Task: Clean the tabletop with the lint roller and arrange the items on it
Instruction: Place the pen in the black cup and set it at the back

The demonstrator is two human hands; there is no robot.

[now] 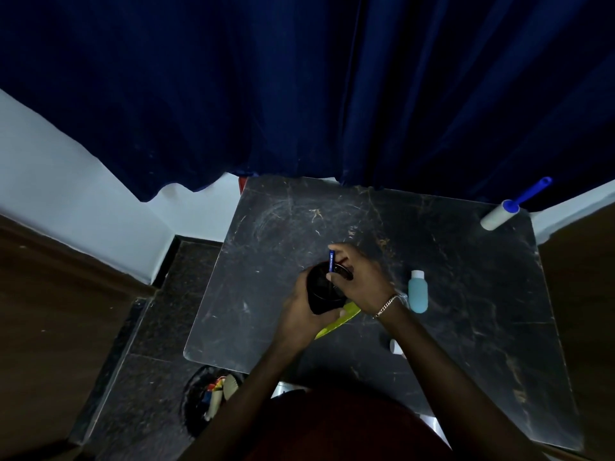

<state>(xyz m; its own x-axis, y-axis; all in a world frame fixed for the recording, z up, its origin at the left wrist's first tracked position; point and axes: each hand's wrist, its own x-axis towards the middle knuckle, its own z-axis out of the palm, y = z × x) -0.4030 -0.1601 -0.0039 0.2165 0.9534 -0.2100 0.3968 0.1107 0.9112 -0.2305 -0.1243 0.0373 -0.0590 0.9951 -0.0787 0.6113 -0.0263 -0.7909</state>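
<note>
Dark marble tabletop point(449, 261): left hand point(301, 314) wraps a black cup point(324, 289), right hand point(361, 281) pinches a blue pen point(331, 261) over it; lint roller point(509, 209) lies far right.

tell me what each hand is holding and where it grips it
The left hand wraps the side of a black cup. The right hand pinches a blue pen near its lower part, over the cup's mouth.

Left hand point(301, 311) cupped, right hand point(361, 281) pinching (fingers curled), wrists close
</note>
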